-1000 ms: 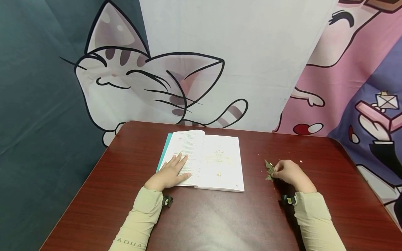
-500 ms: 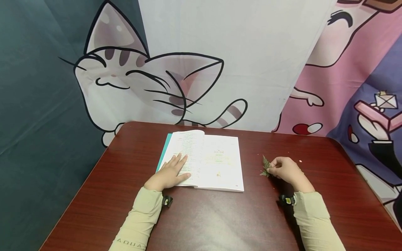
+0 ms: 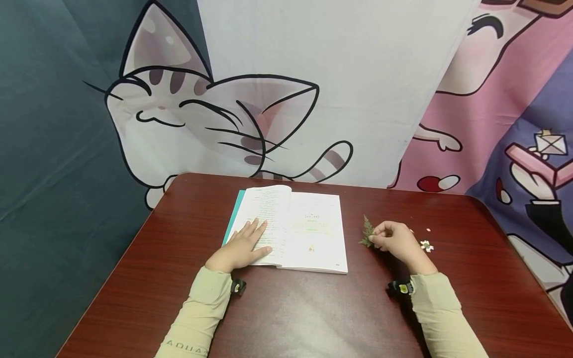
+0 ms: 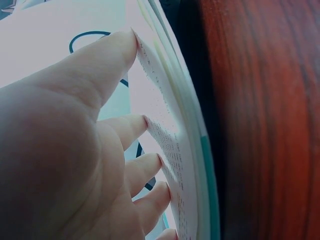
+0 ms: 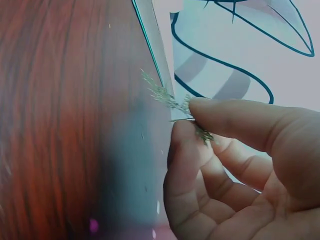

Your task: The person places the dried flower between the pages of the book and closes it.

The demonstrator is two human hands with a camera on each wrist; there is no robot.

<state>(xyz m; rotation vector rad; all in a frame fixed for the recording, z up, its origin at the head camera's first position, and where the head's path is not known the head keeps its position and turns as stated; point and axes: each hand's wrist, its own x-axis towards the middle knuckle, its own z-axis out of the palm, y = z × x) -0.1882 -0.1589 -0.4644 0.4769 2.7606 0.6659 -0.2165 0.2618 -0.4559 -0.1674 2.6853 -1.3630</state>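
Note:
An open book [image 3: 315,238] with a teal cover edge lies on the table. My left hand [image 3: 239,248] rests spread on its left page; in the left wrist view the fingertips [image 4: 131,42] touch the printed paper. To the right of the book, my right hand [image 3: 396,242] pinches a small green fern-like leaf [image 3: 367,231] between thumb and forefinger. In the right wrist view the feathery leaf [image 5: 162,95] sticks out past the fingertips, its middle partly hidden by them. A small white flower [image 3: 427,246] lies on the table just right of the right hand.
The reddish-brown table [image 3: 313,313] carries a few tiny pale bits, one small petal-like piece [image 3: 428,229] among them, near the right hand. Behind the far edge hangs a cloth backdrop [image 3: 358,74] printed with cartoon figures.
My right hand has moved left toward the book with the leaf pinched in it, and the white flower has come into view behind it. My left hand has stayed on the page.

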